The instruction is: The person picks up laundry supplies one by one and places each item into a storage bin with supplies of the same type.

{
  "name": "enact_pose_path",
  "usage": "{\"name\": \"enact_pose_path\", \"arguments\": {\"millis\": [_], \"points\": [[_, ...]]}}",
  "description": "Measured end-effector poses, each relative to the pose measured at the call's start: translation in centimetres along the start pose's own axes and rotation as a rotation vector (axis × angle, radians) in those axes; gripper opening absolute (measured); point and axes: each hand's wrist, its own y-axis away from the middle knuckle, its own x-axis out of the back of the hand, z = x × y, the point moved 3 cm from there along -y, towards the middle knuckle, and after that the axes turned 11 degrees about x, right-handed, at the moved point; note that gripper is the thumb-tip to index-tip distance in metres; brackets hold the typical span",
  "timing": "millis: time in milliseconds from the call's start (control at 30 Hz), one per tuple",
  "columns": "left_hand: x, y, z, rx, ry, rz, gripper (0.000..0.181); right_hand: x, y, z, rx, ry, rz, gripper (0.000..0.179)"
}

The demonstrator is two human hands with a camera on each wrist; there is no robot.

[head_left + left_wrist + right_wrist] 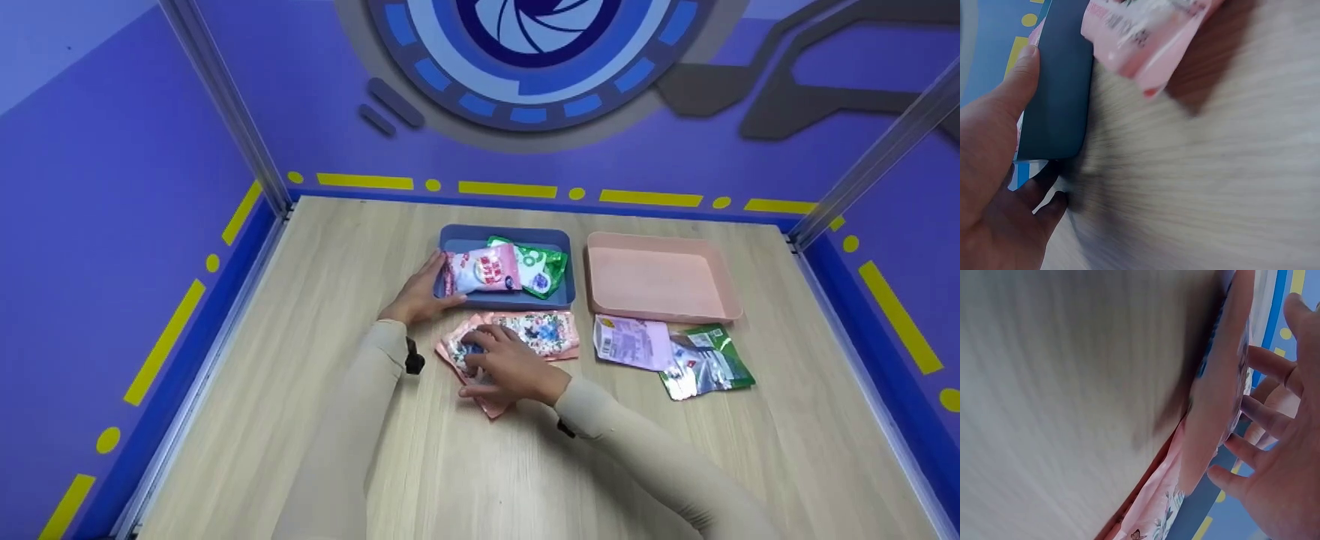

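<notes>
At the near left corner of the blue tray, my left hand holds the wall, its thumb along the front side and fingers round the left side. A pink-and-white snack bag lies in this tray, partly over a green snack bag. My right hand is over a pink floral-print packet, fingers spread and fingertips touching its upper face. In the right wrist view that packet shows nearly edge-on. Another floral packet lies beside it, just in front of the tray.
A pink tray stands to the right of the blue one. In front of it lie a lilac bag and a green-and-silver bag, overlapping. Printed purple panels wall the wooden table at the back and both sides.
</notes>
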Motion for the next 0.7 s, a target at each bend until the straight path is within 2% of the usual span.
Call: {"name": "enact_pose_path", "arguments": {"millis": [300, 500, 700], "points": [[0.11, 0.09, 0.03, -0.013, -0.004, 0.005, 0.107, -0.60, 0.20, -0.43, -0.016, 0.115, 0.014, 0.063], [0.16, 0.18, 0.03, -0.051, -0.006, 0.008, 0.106, -0.83, 0.07, -0.72, -0.036, 0.134, 0.045, 0.063], [0.24, 0.25, 0.03, -0.066, 0.000, 0.011, 0.105, -0.68, 0.06, -0.93, -0.135, 0.137, 0.022, 0.081]]}}
